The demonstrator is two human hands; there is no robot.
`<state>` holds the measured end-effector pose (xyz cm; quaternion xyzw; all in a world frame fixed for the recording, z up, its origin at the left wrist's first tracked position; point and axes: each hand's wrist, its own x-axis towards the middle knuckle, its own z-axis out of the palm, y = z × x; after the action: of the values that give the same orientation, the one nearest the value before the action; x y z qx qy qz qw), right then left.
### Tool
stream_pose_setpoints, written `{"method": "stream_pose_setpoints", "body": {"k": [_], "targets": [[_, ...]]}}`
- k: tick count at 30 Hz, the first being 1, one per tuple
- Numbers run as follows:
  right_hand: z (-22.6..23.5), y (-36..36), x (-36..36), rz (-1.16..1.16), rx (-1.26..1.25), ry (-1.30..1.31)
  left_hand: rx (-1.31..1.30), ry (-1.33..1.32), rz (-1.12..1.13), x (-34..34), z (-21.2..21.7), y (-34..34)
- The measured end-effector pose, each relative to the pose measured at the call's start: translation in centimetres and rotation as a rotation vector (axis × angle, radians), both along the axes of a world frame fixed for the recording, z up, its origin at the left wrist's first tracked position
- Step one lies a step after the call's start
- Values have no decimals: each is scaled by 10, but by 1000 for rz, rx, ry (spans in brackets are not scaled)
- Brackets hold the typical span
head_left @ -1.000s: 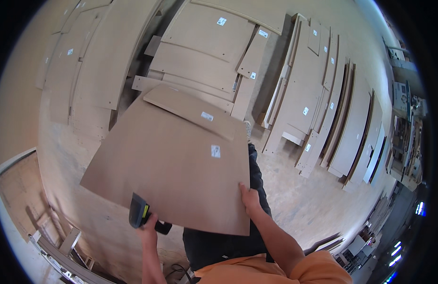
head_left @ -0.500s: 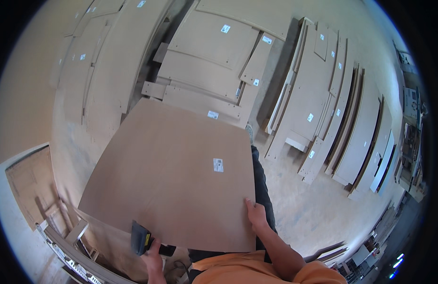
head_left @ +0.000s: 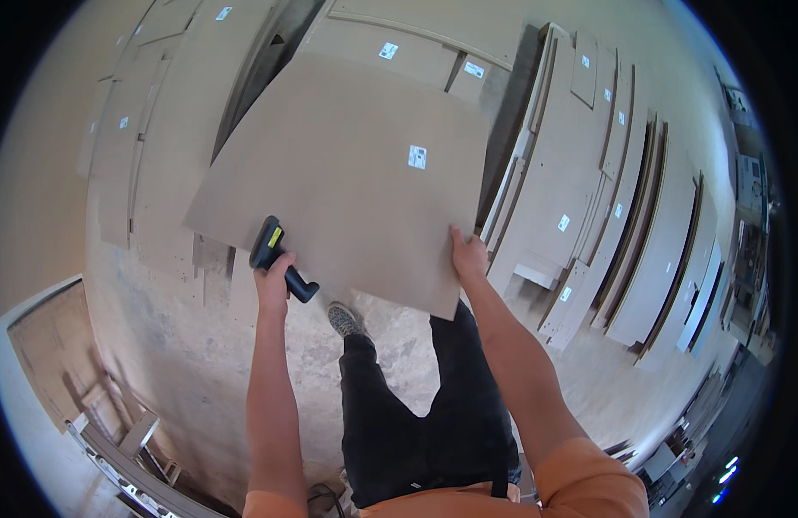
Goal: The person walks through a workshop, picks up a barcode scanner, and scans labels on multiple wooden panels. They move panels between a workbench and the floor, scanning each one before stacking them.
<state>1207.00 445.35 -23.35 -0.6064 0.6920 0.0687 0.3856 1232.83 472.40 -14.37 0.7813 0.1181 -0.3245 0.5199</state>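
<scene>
A large brown wooden panel with a white label is held out in front of me, over other boards. My right hand grips its right edge, thumb on top and fingers hidden beneath. My left hand is closed round the handle of a black barcode scanner with a yellow sticker. The scanner lies over the panel's near left edge; whether the left fingers also bear the panel cannot be made out.
Stacked labelled boards lie on the floor beyond the panel. More boards stretch along the left, and rows of narrow boards along the right. A metal-framed roller track stands at the lower left. My shoe is on the concrete floor.
The panel has moved forward, away from my body, with both hands and the scanner. My arms are stretched out further, and my legs and the floor now show below the panel.
</scene>
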Motion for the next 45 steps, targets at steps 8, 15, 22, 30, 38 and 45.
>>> {"method": "stream_pose_setpoints", "body": {"k": [8, 15, 22, 30, 38, 45], "targets": [[16, 151, -67, 472, 125, 163, 455, 79, -770, -80, -6, 74], [111, 276, -203, 141, 31, 19, 377, 87, -984, -194, 84, 140], [166, 340, -341, -319, 56, -109, 308, 32, -1430, -279, 167, 127], [185, 466, -572, -692, 58, -141, 120, -276, -1891, -509, 210, 15], [174, 645, -821, -1003, 79, 77, -288, -37, -2203, -888, 327, 29], [163, 650, -947, -1575, -337, -187, -455, 572, -2748, -1077, 394, 69]]}}
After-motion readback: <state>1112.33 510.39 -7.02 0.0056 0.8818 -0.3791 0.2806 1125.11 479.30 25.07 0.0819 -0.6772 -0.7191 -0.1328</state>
